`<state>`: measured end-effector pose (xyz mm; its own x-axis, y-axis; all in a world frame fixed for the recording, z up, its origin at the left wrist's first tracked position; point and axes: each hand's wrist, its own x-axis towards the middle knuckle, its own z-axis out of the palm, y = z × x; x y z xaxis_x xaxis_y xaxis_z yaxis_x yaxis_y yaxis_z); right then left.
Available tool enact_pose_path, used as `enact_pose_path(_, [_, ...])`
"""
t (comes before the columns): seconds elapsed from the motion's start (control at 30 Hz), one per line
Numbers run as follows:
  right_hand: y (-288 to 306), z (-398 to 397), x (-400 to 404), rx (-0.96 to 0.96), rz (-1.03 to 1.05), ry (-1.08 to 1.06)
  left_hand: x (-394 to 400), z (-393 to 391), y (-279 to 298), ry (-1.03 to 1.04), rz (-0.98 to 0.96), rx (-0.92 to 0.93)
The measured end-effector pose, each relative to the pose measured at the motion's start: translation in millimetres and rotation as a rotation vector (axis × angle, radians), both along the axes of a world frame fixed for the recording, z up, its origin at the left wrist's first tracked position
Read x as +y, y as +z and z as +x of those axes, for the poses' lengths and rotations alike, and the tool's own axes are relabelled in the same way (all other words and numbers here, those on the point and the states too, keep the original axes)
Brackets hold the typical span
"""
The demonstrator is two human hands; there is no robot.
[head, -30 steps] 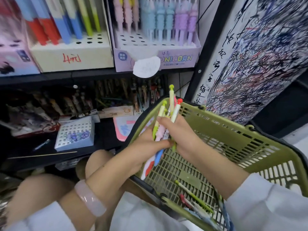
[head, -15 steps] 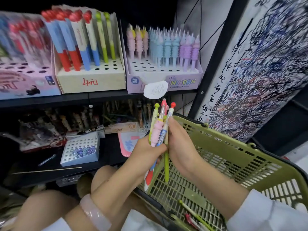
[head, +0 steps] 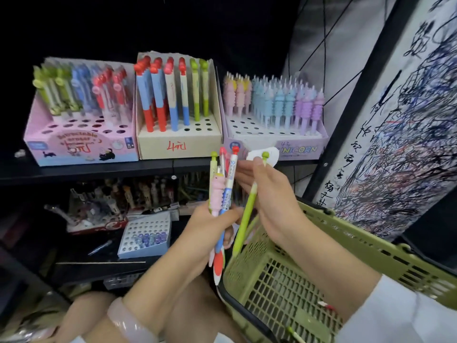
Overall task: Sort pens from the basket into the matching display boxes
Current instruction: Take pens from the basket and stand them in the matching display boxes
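My left hand [head: 210, 231] grips a bundle of pens [head: 222, 191] upright: a pink ribbed one, a blue-and-white one with a red cap and others. My right hand [head: 269, 196] holds a green pen [head: 247, 214], drawn a little apart from the bundle to its right. Both hands hover over the left end of the green basket [head: 371, 253], where a few pens lie at the bottom. On the shelf above stand three display boxes: a pink one [head: 81, 144], a beige one [head: 178, 142] with red, blue and green pens, and a lilac unicorn box [head: 277, 142] with pastel ribbed pens.
A lower shelf holds a small blue-white tray with holes [head: 146, 236] and dark cluttered stock behind it. A scribbled test-paper panel [head: 400, 134] rises at the right behind a black post. My knees [head: 193, 308] are below the hands.
The view tilted up to show the three display boxes. My right hand pulled the green pen out of the bundle and to the right; both hands rose a little.
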<state>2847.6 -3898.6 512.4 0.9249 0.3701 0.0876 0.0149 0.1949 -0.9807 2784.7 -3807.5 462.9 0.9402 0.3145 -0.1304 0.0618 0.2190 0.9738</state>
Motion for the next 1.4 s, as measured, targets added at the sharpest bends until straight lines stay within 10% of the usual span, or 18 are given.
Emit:
enact_pose_path(0.5, [48, 6, 69, 0.083, 0.186, 0.067, 55, -21, 26, 0.035, -0.094, -0.136])
enact_pose_path(0.83, [51, 22, 67, -0.370, -0.300, 0.086, 83, -12, 41, 0.097, -0.039, -0.201])
enact_pose_path(1.07, [98, 93, 76, -0.688, -0.358, -0.307, 95, -7, 35, 0.128, -0.108, -0.145])
enact_pose_path(1.4, [81, 120, 110, -0.923, -1.031, -0.219, 97, -11, 33, 0.116, -0.157, -0.207])
